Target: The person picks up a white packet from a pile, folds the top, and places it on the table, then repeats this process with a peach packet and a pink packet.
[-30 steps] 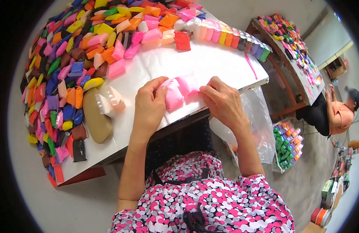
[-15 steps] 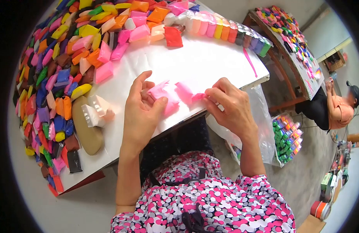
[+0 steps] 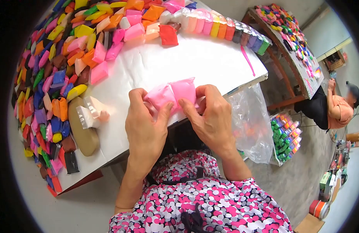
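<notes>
Two soft pink packets (image 3: 185, 90) meet edge to edge above the near edge of the white table, a pale line between them. My left hand (image 3: 145, 126) is closed on the left pink packet (image 3: 160, 97), thumb on its near side. My right hand (image 3: 213, 121) grips the other one, its thumb near the seam. The fingertips behind both packets are hidden. Left of my hands lies an oval tan slab (image 3: 81, 132), with a clear wrapper holding pale pieces (image 3: 94, 112) on and beside it.
A heap of many-coloured packets (image 3: 59, 77) covers the table's left and far side. A wrapped row of coloured packets (image 3: 222, 31) and a thin pink tool (image 3: 247, 60) lie at right. Beyond hang a clear plastic bag (image 3: 251, 124) and a filled basket (image 3: 284, 136). A person (image 3: 338, 106) sits far right.
My right hand has moved left, bringing its pink packet up against the left one. Its earlier pinch on the packet's end has become a grip on its side.
</notes>
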`<state>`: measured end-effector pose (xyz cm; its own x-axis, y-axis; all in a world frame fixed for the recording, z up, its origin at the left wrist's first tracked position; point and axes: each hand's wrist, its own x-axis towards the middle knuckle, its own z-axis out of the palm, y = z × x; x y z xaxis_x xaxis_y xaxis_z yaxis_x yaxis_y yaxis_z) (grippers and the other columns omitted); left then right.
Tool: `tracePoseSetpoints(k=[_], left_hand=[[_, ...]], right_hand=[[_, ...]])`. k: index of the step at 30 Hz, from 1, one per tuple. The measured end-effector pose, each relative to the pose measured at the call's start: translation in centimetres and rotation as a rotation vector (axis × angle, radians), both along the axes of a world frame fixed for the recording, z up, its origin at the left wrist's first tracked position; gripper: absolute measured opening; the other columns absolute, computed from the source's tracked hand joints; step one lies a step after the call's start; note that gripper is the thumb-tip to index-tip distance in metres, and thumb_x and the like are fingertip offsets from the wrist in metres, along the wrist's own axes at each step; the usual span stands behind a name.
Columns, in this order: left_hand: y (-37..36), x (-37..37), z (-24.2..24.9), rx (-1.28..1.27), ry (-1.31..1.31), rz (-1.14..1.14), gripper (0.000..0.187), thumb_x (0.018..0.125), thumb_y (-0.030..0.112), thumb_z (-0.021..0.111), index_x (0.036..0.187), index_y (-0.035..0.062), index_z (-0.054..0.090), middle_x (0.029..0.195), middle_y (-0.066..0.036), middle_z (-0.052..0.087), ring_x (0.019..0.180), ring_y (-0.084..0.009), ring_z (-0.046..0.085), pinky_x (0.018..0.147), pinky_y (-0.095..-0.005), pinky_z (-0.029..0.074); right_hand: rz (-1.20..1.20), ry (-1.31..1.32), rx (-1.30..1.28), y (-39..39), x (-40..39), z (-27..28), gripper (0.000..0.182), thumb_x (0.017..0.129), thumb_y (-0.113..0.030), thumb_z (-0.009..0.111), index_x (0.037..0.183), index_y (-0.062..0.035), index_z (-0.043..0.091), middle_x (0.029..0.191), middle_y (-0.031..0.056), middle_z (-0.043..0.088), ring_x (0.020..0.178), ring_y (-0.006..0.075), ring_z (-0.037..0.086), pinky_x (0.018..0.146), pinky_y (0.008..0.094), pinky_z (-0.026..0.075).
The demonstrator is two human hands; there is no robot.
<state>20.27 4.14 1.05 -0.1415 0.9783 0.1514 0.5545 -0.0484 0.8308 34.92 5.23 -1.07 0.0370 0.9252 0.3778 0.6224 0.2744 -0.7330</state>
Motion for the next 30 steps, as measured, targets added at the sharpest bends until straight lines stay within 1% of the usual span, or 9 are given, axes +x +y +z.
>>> tracePoseSetpoints(k=[1,4,7,8,11,12,15,27,30], left_hand=[[-0.2,0.1,0.0,-0.055,-0.175,-0.022,0.034,0.087,0.013,0.068,0.106,-0.0035,0.046,0.095,-0.015,0.058,0.085,-0.0224,0.061,0.071,-0.0335,0.048],[-0.7,-0.8,-1.5,0.066,-0.398,-0.104,0.032,0.088,0.006,0.066,0.112,-0.0035,0.047,0.097,-0.01,0.062,0.086,-0.0145,0.061,0.072,-0.0268,0.049],[-1.9,-2.0,-0.2,-0.119,-0.676,-0.19,0.035,0.09,0.006,0.064,0.12,-0.0043,0.049,0.103,-0.008,0.061,0.092,-0.0129,0.06,0.078,-0.0255,0.049],[-2.4,-2.7,0.0,-0.168,-0.591,-0.224,0.037,0.091,0.004,0.06,0.125,-0.0046,0.049,0.106,-0.009,0.061,0.097,-0.0134,0.06,0.083,-0.0258,0.049],[-4.0,-3.0,0.4,-0.179,-0.487,-0.25,0.04,0.092,0.003,0.057,0.129,-0.0053,0.047,0.107,-0.009,0.061,0.098,-0.0127,0.059,0.085,-0.0259,0.048],[-4.5,-3.2,0.7,-0.22,-0.511,-0.252,0.041,0.092,0.002,0.056,0.13,-0.0053,0.047,0.107,-0.009,0.061,0.099,-0.0128,0.059,0.085,-0.0262,0.047],[-5.3,-3.7,1.0,-0.294,-0.574,-0.266,0.043,0.092,0.002,0.054,0.133,-0.0055,0.045,0.109,-0.01,0.06,0.1,-0.013,0.058,0.087,-0.0266,0.047],[-5.5,-3.6,0.7,-0.309,-0.596,-0.28,0.043,0.092,0.001,0.053,0.133,-0.0052,0.045,0.111,-0.01,0.059,0.101,-0.0132,0.057,0.088,-0.0268,0.047],[-5.3,-3.6,0.9,-0.328,-0.58,-0.274,0.043,0.091,0.0,0.052,0.133,-0.0038,0.044,0.112,-0.009,0.059,0.1,-0.0127,0.057,0.088,-0.0265,0.047]], right_hand=[[0.012,0.079,-0.038,-0.4,0.0,0.0,0.029,0.082,-0.021,0.071,0.09,0.0019,0.056,0.079,0.0151,0.06,0.066,0.027,0.063,0.056,0.0341,0.049],[0.115,0.491,-0.23,-1.7,0.1,-0.1,0.025,0.084,-0.014,0.072,0.094,0.002,0.055,0.08,0.0095,0.063,0.067,0.0134,0.061,0.056,0.0247,0.047],[0.247,0.946,-0.365,-3.0,0.6,-0.6,0.024,0.087,-0.012,0.071,0.098,0.0012,0.055,0.083,0.0046,0.063,0.069,0.0047,0.056,0.057,0.0187,0.045],[0.283,0.938,-0.406,-3.6,0.8,-0.5,0.023,0.089,-0.012,0.068,0.101,0.0009,0.054,0.085,0.0035,0.063,0.07,0.0044,0.057,0.057,0.0179,0.045],[0.324,0.988,-0.543,-5.1,0.8,-0.7,0.024,0.089,-0.012,0.068,0.102,0.0017,0.054,0.085,0.0045,0.063,0.069,0.0041,0.056,0.057,0.0179,0.045],[0.37,1.008,-0.578,-5.4,1.0,-0.9,0.024,0.089,-0.012,0.068,0.103,0.002,0.054,0.085,0.0047,0.063,0.067,0.0037,0.055,0.056,0.0179,0.044],[0.385,1.08,-0.648,-5.9,1.1,-1.3,0.024,0.089,-0.012,0.067,0.104,0.002,0.054,0.084,0.0046,0.063,0.063,0.0037,0.054,0.054,0.018,0.044],[0.36,1.055,-0.693,-5.9,1.1,-1.0,0.023,0.089,-0.012,0.066,0.103,0.0012,0.054,0.081,0.0034,0.062,0.06,0.0038,0.053,0.052,0.0183,0.042],[0.382,1.063,-0.63,-6.0,1.1,-1.4,0.021,0.09,-0.013,0.066,0.102,-0.0007,0.055,0.078,0.0012,0.061,0.059,0.0027,0.051,0.051,0.0184,0.04]])
